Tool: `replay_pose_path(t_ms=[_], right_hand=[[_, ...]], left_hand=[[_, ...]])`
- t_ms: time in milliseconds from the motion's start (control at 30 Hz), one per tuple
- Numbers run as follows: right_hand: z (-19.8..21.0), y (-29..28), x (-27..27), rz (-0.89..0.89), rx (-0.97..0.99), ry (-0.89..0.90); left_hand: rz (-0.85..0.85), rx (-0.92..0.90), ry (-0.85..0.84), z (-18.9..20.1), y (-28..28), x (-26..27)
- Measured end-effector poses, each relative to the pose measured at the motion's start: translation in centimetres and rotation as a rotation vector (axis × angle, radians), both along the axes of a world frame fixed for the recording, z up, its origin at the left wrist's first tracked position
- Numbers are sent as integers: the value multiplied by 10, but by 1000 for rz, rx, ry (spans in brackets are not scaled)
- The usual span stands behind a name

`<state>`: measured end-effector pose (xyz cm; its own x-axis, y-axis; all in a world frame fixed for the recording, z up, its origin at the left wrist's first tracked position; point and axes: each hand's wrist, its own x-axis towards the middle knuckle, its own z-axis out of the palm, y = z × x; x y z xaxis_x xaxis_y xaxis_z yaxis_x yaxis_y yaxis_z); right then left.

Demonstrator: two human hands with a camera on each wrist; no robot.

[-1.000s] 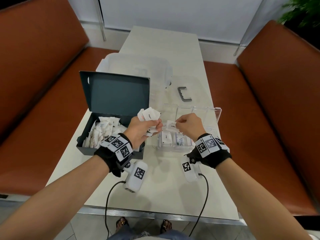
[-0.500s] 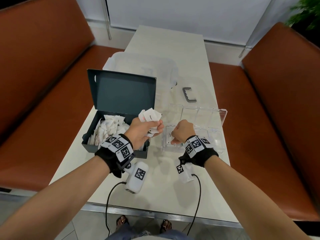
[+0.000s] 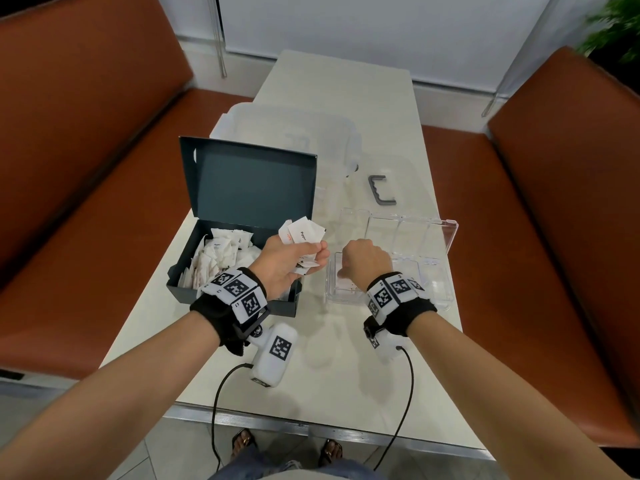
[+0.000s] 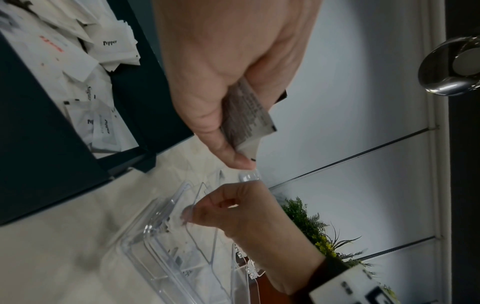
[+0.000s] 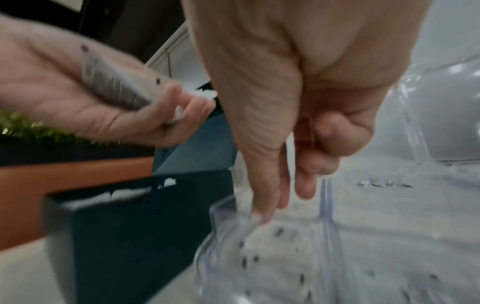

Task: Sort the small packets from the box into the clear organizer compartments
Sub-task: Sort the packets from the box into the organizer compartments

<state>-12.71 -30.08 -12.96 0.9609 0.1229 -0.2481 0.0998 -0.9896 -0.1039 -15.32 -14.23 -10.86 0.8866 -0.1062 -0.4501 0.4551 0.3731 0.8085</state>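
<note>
Head view puts your left hand (image 3: 289, 261) at mid-frame, just right of the dark box (image 3: 194, 289), with its fingers curled round a fan of small packets (image 3: 303, 232) held above the bench (image 3: 339, 358). Your right hand (image 3: 365, 263) sits to the right of it, over the near-left compartment of the clear organizer (image 3: 440, 296), fingers pointing down; the right wrist view shows the fingertips (image 5: 262, 216) at the compartment's wall with no packet clearly between them, so it looks released, though blur leaves that unsure. More packets lie loose in the box at the left of the frame, so the sorting is likely far from done.

The bundle in your left hand is the main risk. Several packets stick out at odd angles above and below your fingers, and only a light pinch holds them; ease the grip to pass one across and the others may slide out onto the bench or back into the box.

Mixing is the next risk. The print on the packets is small, one reads "Pepper" and another has red lettering, and the left wrist view shows only the grey back of one packet (image 4: 246, 117). Drop one without turning it and it could land with the wrong kind.

The organizer looks light, and its open lid (image 3: 408, 226) stands toward the upper right. Catching the wall with your fingertips could shove or tip the whole tray.
</note>
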Motion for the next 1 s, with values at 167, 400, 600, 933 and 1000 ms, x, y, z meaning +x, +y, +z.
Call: replay_pose_path(t_ms=[167, 400, 600, 933, 1000], right_hand=[[10, -11, 0, 222, -132, 24], [-2, -8, -6, 303, -221, -92], [-6, -13, -7, 299, -159, -129], [49, -23, -17, -14, 567, -313], [55, -18, -19, -28, 670, -272]], left_hand=[[-2, 7, 5, -2, 0, 2], [-9, 8, 22, 1, -3, 3], [-11, 2, 28, 6, -5, 5], [-79, -9, -38, 7, -8, 2], [-97, -2, -65, 8, -9, 1]])
